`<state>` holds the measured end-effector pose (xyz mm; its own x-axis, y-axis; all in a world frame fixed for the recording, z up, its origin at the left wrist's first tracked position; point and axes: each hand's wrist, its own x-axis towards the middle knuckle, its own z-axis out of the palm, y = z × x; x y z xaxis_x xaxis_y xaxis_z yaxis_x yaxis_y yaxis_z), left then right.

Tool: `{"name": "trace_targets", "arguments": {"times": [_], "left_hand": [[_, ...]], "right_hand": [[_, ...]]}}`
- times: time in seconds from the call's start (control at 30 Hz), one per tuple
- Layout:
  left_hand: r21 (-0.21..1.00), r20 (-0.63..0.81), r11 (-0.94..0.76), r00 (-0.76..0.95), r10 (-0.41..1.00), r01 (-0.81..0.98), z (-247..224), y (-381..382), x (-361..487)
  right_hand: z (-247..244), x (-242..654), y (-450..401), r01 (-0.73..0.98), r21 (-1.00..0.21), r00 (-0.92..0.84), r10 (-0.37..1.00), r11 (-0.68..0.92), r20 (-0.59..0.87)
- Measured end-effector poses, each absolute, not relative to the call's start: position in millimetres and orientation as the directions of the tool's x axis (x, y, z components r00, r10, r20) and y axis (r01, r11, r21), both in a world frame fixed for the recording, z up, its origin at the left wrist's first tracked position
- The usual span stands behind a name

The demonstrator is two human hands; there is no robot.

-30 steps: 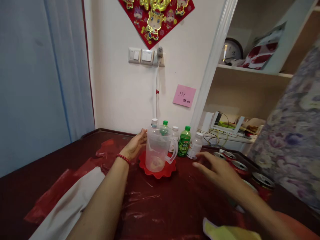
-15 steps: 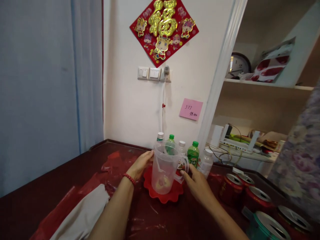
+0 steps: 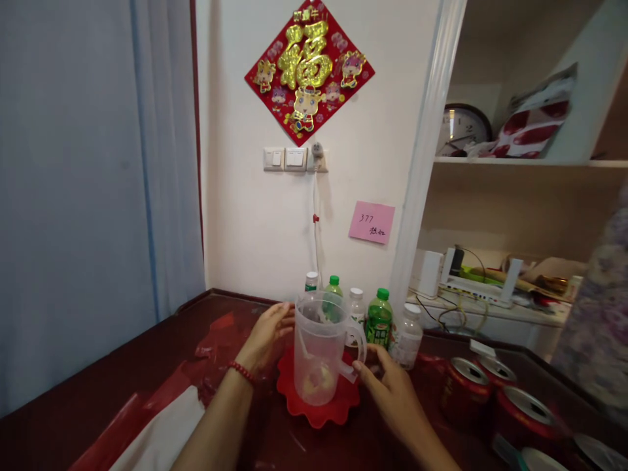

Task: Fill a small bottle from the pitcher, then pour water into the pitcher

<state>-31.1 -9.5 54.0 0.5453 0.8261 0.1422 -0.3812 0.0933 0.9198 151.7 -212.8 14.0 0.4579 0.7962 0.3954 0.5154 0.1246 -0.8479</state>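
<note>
A clear plastic pitcher (image 3: pixel 318 347) stands upright on a red plate with a wavy rim (image 3: pixel 314 415). Something pale yellow, too blurred to name, shows through its lower wall. My left hand (image 3: pixel 269 333), with a red bead bracelet, is open at the pitcher's left side, fingers stretched towards the rim; I cannot tell whether the tips touch. By the lower end of the pitcher's handle is my right hand (image 3: pixel 390 383), thumb and fingers apart and loosely bent, not wrapped round it.
Several bottles stand behind the pitcher, among them a green-capped bottle (image 3: pixel 379 320) and a white-capped bottle (image 3: pixel 407 337). Opened drink cans (image 3: pixel 466 392) crowd the right side. A white cloth (image 3: pixel 159 432) and red plastic film (image 3: pixel 216 333) lie left. The wall rises behind the table.
The view has tilted up slightly, so everything sits lower in the picture. My hands have loosened from the pitcher, the right one slipping off its handle. The pitcher stays on the plate.
</note>
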Motion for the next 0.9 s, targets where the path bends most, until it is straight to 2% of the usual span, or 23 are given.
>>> {"name": "trace_targets", "arguments": {"times": [0.2, 0.37, 0.57, 0.73, 0.9], "left_hand": [[0.868, 0.146, -0.039, 0.179, 0.973, -0.495, 75.4, -0.7, -16.9], [0.876, 0.183, -0.13, 0.07, 0.981, -0.465, 101.5, 14.5, -0.7], [0.946, 0.224, -0.189, 0.108, 0.969, -0.263, 119.6, 44.0, 2.4], [0.981, 0.191, -0.191, 0.279, 0.941, -0.026, 97.9, 64.6, 1.8], [0.975, 0.141, -0.2, 0.422, 0.896, 0.099, 69.4, 80.0, 11.6]], "right_hand": [[11.4, 154.4, -216.4, 0.468, -0.873, 0.526, 0.751, 0.136, 0.399], [6.8, 157.3, -220.2, 0.461, -0.878, 0.568, 0.719, 0.126, 0.401], [1.5, 159.3, -222.0, 0.46, -0.879, 0.589, 0.697, 0.127, 0.409], [-6.1, 161.7, -220.0, 0.471, -0.875, 0.635, 0.646, 0.11, 0.423], [-19.6, 165.4, -218.2, 0.502, -0.863, 0.639, 0.649, 0.055, 0.413]]}}
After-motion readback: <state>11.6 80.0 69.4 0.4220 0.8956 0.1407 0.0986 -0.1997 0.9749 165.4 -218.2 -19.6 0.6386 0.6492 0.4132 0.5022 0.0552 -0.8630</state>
